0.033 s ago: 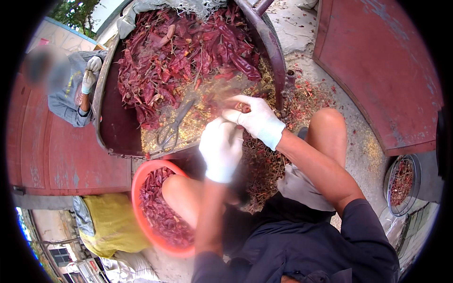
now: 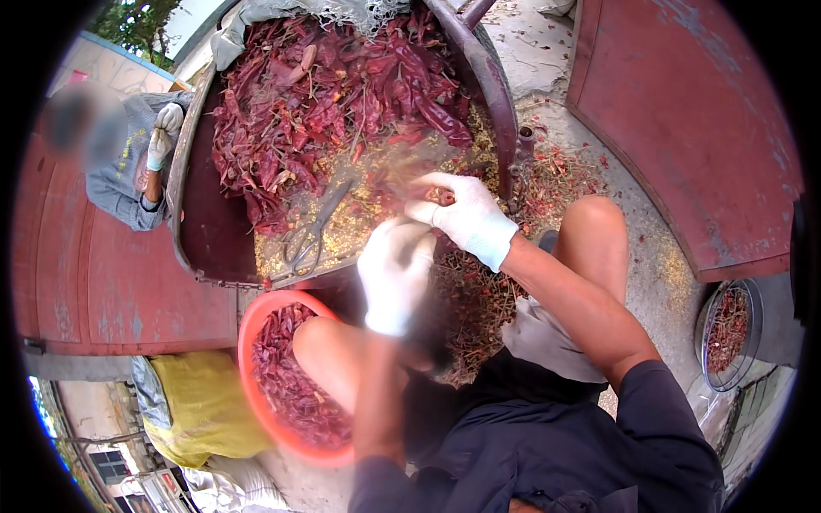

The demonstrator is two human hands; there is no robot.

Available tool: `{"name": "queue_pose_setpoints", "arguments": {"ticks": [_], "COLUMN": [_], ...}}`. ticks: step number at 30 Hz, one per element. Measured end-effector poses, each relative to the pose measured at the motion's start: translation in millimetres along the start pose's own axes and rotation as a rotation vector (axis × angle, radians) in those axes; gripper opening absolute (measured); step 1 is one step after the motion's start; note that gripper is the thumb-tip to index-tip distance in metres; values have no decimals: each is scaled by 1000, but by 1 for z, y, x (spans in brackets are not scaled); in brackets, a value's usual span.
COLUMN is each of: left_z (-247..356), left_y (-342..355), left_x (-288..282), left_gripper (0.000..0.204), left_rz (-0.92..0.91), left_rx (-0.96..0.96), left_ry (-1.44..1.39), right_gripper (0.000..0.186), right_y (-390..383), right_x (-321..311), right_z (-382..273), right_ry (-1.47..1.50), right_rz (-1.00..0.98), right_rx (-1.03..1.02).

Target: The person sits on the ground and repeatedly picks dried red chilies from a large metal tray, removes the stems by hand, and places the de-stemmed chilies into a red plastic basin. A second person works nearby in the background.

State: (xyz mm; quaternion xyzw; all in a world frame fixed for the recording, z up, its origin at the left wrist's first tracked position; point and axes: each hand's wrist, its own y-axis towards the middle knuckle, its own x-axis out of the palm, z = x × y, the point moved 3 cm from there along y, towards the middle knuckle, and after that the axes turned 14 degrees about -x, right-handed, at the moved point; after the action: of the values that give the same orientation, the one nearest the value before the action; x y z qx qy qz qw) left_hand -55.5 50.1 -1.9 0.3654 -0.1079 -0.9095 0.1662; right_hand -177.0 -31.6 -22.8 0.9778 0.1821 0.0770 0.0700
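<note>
White gloves cover both my hands, which work close together over the near edge of a large tub. My right hand (image 2: 466,209) is closed, fingers pinching a dried red chili pepper (image 2: 445,197), of which only a small part shows. Just below and left of it, my left hand (image 2: 395,272) has its fingers pressed together; what they hold, if anything, is hidden and blurred. Beyond them lies a heap of dried red chili peppers (image 2: 342,111). Scissors (image 2: 310,232) with dark metal handles rest on scattered yellow seeds (image 2: 274,256) at the tub's near left.
An orange basin (image 2: 248,342) of red peppers stands beside my left knee. Stems (image 2: 479,308) litter the ground between my legs. A round clear container (image 2: 727,338) of stems is at far right. Red metal doors (image 2: 684,128) flank the tub (image 2: 201,188). Another person (image 2: 128,162) in gloves sits at left.
My left hand has shifted slightly down and to the left, a little away from my right hand. My right hand stays almost in place, still pinching the pepper.
</note>
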Motion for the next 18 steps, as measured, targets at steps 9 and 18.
{"name": "queue_pose_setpoints", "arguments": {"ticks": [9,18], "left_z": [-2,-11], "left_y": [6,1], "left_x": [-28,-23], "left_gripper": [23,14], "left_rz": [40,96], "left_rx": [-332,-413], "left_ry": [-464,-371], "right_gripper": [35,35], "right_y": [-12,-20], "right_x": [2,9], "right_z": [-20,-16], "right_ry": [-420,-493], "right_rz": [-161,-258], "right_rx": [-384,-389]}}
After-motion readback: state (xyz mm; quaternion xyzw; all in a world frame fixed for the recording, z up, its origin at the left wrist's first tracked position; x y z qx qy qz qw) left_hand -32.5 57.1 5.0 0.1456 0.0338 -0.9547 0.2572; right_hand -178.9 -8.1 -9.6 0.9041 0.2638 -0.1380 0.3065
